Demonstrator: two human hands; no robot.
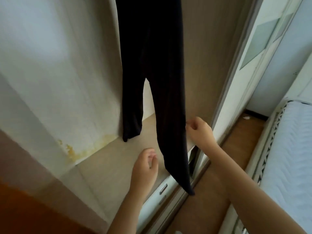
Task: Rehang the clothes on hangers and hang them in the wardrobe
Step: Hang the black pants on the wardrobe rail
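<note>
Black trousers [152, 65] hang in the wardrobe [207, 56]; right grip [199, 130] pinches their leg's edge; left grip [146, 162] beside it, loosely curled, empty; tug downward gently.

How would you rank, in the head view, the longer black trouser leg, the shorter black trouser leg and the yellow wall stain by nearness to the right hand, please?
1. Longer black trouser leg: pinched by the right hand, on its left.
2. Shorter black trouser leg: further left.
3. Yellow wall stain: farthest left.
</note>
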